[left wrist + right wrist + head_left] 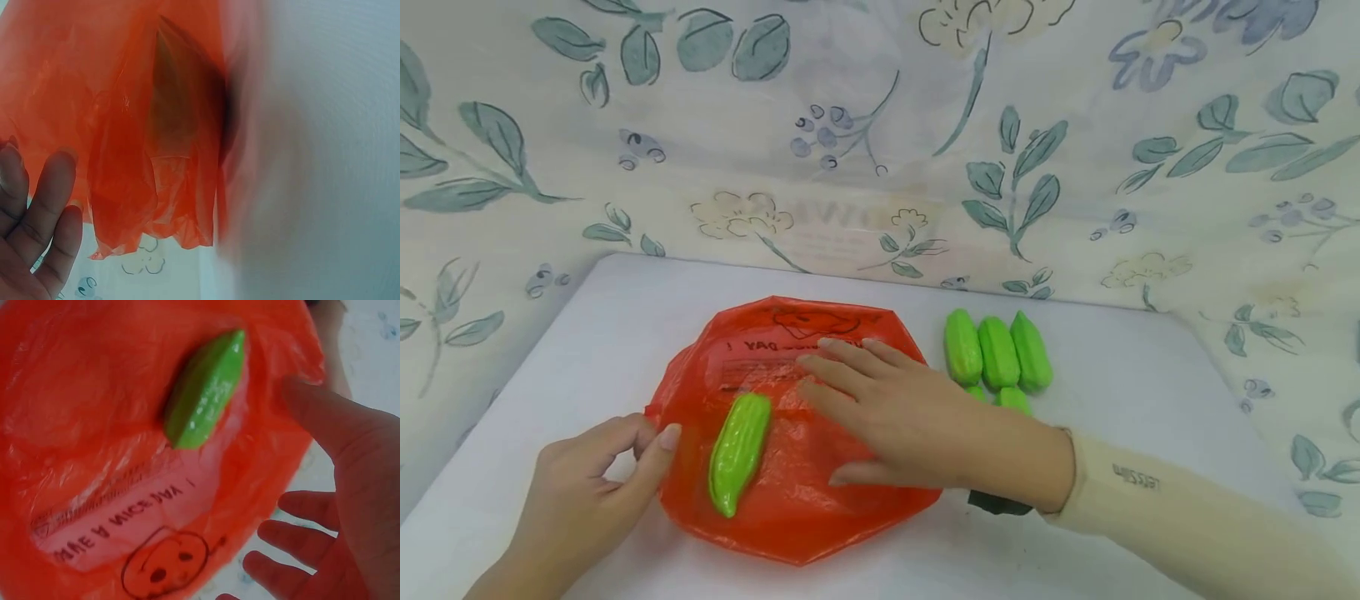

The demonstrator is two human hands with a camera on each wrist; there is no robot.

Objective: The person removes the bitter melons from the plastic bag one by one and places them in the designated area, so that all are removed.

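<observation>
A red plastic bag (805,467) lies spread on the white table, with printed writing and a drawn face on it. On the bag lies a glossy green ridged fruit, like a star fruit (740,454), its pointed tip towards me. My left hand (591,479) pinches the bag's left edge between thumb and curled index finger; its other fingers (53,194) show beside the bag in the left wrist view. My right hand (895,417) is spread over the bag's right half, fingers apart, holding nothing. In the right wrist view the fruit (206,390) lies away from the right fingers.
More green ridged fruits (998,354) lie in a group right of the bag, some partly hidden behind my right hand and wrist. The white table (1120,392) ends at a hanging cloth (880,125) with a leaf and flower print, which also stands at the sides.
</observation>
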